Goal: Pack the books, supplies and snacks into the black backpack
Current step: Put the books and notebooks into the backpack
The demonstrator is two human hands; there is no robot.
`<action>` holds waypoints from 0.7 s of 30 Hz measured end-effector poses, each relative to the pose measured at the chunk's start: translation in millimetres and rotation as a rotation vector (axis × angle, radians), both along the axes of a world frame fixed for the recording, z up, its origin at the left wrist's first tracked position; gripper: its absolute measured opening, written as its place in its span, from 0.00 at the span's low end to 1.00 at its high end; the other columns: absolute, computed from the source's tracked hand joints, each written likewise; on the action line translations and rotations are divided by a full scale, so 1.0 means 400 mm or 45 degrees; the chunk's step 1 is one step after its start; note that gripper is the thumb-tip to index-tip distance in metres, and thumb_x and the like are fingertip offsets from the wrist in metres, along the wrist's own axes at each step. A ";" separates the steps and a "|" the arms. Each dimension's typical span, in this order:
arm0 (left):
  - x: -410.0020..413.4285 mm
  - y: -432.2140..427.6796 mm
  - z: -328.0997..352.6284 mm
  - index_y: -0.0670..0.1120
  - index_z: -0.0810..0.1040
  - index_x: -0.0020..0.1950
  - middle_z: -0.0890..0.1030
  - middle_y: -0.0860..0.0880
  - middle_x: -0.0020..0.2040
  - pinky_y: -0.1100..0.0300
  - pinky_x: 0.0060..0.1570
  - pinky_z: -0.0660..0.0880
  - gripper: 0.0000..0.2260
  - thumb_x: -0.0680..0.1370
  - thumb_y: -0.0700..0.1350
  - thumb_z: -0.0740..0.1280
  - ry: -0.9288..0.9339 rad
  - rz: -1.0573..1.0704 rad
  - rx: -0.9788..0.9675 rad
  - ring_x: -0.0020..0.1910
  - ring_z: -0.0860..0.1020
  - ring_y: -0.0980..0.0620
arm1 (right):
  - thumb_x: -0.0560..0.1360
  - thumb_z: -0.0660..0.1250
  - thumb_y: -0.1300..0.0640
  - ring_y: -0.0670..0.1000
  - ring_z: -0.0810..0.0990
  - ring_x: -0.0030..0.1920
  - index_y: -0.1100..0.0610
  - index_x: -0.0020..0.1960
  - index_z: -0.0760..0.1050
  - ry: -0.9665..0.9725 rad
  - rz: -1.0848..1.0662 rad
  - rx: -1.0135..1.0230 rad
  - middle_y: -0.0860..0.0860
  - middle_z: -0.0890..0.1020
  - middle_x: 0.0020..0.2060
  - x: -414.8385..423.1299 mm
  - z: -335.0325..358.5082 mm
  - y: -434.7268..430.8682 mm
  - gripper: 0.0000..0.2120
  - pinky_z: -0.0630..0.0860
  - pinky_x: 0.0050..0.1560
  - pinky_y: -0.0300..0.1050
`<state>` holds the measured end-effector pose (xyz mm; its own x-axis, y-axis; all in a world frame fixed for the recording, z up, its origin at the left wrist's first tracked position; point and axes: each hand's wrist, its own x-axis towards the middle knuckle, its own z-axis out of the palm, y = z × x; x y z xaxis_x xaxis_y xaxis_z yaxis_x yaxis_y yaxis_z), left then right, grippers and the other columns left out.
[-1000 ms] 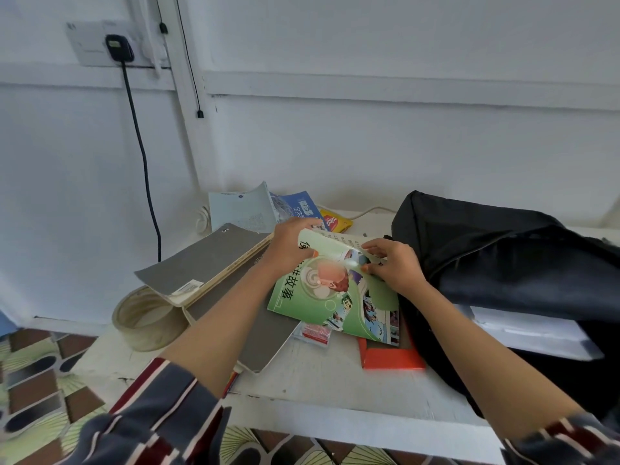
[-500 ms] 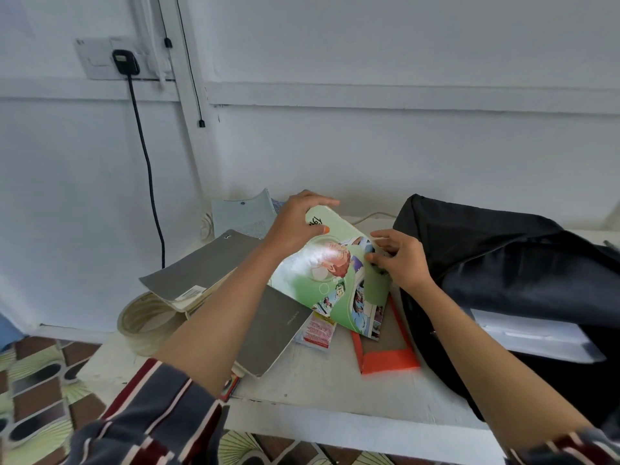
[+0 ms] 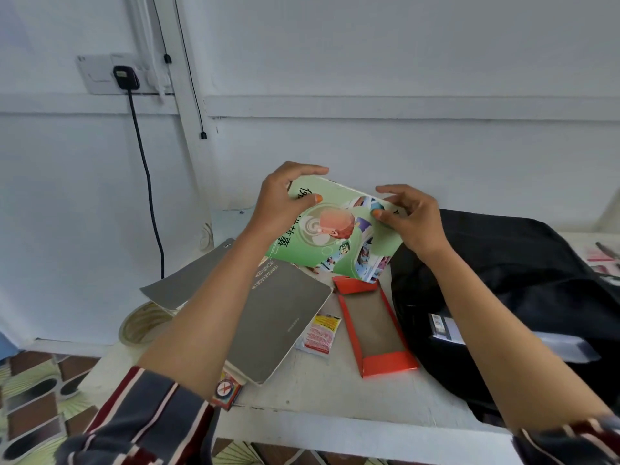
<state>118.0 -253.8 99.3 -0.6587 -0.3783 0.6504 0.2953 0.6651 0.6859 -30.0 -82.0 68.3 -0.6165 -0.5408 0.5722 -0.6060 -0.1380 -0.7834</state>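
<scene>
I have the green picture book (image 3: 332,236) off the table (image 3: 318,387), held up in both hands and tilted, with its cartoon cover and Chinese characters facing me. The left hand (image 3: 281,204) grips the upper left corner, thumb on the cover and fingers hooked over the top edge. The right hand (image 3: 411,218) clamps the right edge, thumb pressed on the cover and fingers curled behind.

The book's lower corner hangs over the far end of an orange cardboard tray (image 3: 372,327), which lies flat just beside the black backpack (image 3: 520,263). The backpack lies on its side at my right, mouth open toward me, and a white item with a barcode label (image 3: 443,325) shows inside.

Under my left forearm lies a grey notebook (image 3: 278,317), closed. A red and yellow snack sachet (image 3: 318,337) lies between it and the tray, tucked partly under the notebook's edge. A second grey-covered book (image 3: 181,283) lies further left, over a tape roll (image 3: 144,325) at the table's corner. A small colourful box (image 3: 228,392) sits at the near edge, half hidden by my striped sleeve (image 3: 144,417).
</scene>
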 end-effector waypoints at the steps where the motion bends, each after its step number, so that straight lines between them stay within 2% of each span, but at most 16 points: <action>1: 0.004 0.001 0.007 0.54 0.78 0.54 0.76 0.58 0.50 0.75 0.55 0.66 0.20 0.69 0.32 0.72 0.011 -0.021 -0.015 0.50 0.74 0.70 | 0.70 0.71 0.69 0.41 0.79 0.41 0.52 0.53 0.76 0.022 0.011 -0.005 0.55 0.81 0.43 0.001 0.015 0.007 0.16 0.77 0.43 0.38; 4: 0.017 -0.003 0.026 0.54 0.78 0.53 0.75 0.52 0.50 0.65 0.57 0.70 0.18 0.71 0.34 0.71 -0.035 -0.113 0.008 0.55 0.74 0.59 | 0.70 0.70 0.70 0.46 0.80 0.43 0.55 0.49 0.78 0.057 0.051 -0.025 0.51 0.82 0.42 0.001 0.056 0.038 0.13 0.77 0.49 0.47; 5: 0.019 -0.003 0.029 0.55 0.79 0.53 0.74 0.52 0.52 0.64 0.54 0.72 0.18 0.71 0.34 0.71 -0.054 -0.148 0.027 0.55 0.74 0.59 | 0.70 0.70 0.70 0.50 0.79 0.43 0.56 0.47 0.78 0.083 0.045 -0.023 0.46 0.83 0.39 -0.002 0.068 0.052 0.11 0.76 0.48 0.49; 6: 0.019 -0.001 0.031 0.56 0.79 0.52 0.74 0.53 0.54 0.68 0.50 0.72 0.17 0.71 0.35 0.71 -0.068 -0.157 0.025 0.55 0.74 0.61 | 0.70 0.70 0.69 0.52 0.78 0.41 0.56 0.46 0.79 0.106 0.033 -0.021 0.42 0.83 0.36 -0.005 0.079 0.067 0.10 0.76 0.46 0.49; 9: 0.013 0.018 0.026 0.57 0.79 0.52 0.73 0.54 0.59 0.78 0.45 0.66 0.16 0.72 0.38 0.72 -0.110 -0.126 -0.026 0.57 0.71 0.62 | 0.71 0.70 0.68 0.45 0.79 0.37 0.55 0.40 0.79 0.104 0.022 -0.043 0.39 0.83 0.33 -0.005 0.104 0.113 0.09 0.77 0.40 0.39; 11: 0.006 0.038 0.013 0.56 0.80 0.51 0.77 0.56 0.55 0.76 0.50 0.68 0.15 0.73 0.36 0.70 -0.155 -0.278 0.090 0.55 0.74 0.64 | 0.71 0.70 0.68 0.40 0.79 0.35 0.54 0.38 0.79 0.099 0.023 -0.027 0.40 0.83 0.32 -0.001 0.111 0.134 0.10 0.76 0.37 0.34; 12: 0.000 0.051 0.005 0.55 0.80 0.49 0.79 0.59 0.52 0.74 0.52 0.69 0.14 0.74 0.35 0.69 -0.182 -0.351 0.136 0.54 0.75 0.66 | 0.71 0.70 0.68 0.41 0.80 0.36 0.53 0.38 0.79 0.098 0.004 -0.010 0.41 0.83 0.33 0.002 0.111 0.144 0.10 0.76 0.38 0.34; 13: -0.010 0.063 -0.003 0.55 0.80 0.49 0.81 0.62 0.49 0.75 0.52 0.69 0.14 0.74 0.35 0.67 -0.204 -0.399 0.173 0.53 0.76 0.68 | 0.71 0.70 0.68 0.43 0.80 0.38 0.53 0.38 0.79 0.094 -0.020 0.003 0.43 0.83 0.34 0.002 0.106 0.157 0.11 0.77 0.40 0.36; 15: -0.033 0.083 -0.019 0.55 0.80 0.49 0.80 0.66 0.48 0.77 0.52 0.68 0.15 0.74 0.34 0.67 -0.208 -0.448 0.259 0.53 0.75 0.71 | 0.71 0.71 0.67 0.47 0.79 0.48 0.52 0.41 0.80 0.106 -0.091 0.024 0.50 0.82 0.45 -0.005 0.090 0.192 0.10 0.75 0.46 0.36; 17: -0.056 0.102 -0.034 0.54 0.79 0.50 0.79 0.64 0.50 0.79 0.50 0.68 0.15 0.74 0.34 0.66 -0.183 -0.452 0.347 0.53 0.74 0.72 | 0.69 0.73 0.64 0.45 0.73 0.58 0.49 0.46 0.80 0.129 -0.254 0.067 0.48 0.76 0.57 -0.018 0.065 0.243 0.11 0.71 0.48 0.30; 18: -0.067 0.110 -0.041 0.53 0.79 0.50 0.79 0.62 0.52 0.78 0.50 0.69 0.15 0.74 0.33 0.66 -0.168 -0.453 0.399 0.52 0.74 0.72 | 0.69 0.73 0.63 0.44 0.70 0.62 0.48 0.48 0.80 0.111 -0.309 0.063 0.46 0.72 0.61 -0.023 0.050 0.272 0.13 0.72 0.50 0.30; 20: -0.088 0.133 -0.053 0.52 0.78 0.52 0.78 0.60 0.52 0.78 0.48 0.70 0.15 0.74 0.33 0.66 -0.143 -0.458 0.490 0.51 0.75 0.72 | 0.68 0.73 0.65 0.47 0.70 0.65 0.50 0.51 0.80 -0.056 -0.243 -0.020 0.48 0.72 0.64 -0.032 0.014 0.332 0.15 0.74 0.57 0.39; 21: -0.098 0.147 -0.057 0.51 0.78 0.53 0.78 0.60 0.53 0.77 0.48 0.70 0.15 0.74 0.33 0.66 -0.149 -0.459 0.519 0.51 0.74 0.71 | 0.67 0.72 0.66 0.49 0.74 0.63 0.52 0.51 0.80 -0.193 -0.127 -0.078 0.52 0.74 0.63 -0.033 -0.004 0.361 0.15 0.76 0.56 0.44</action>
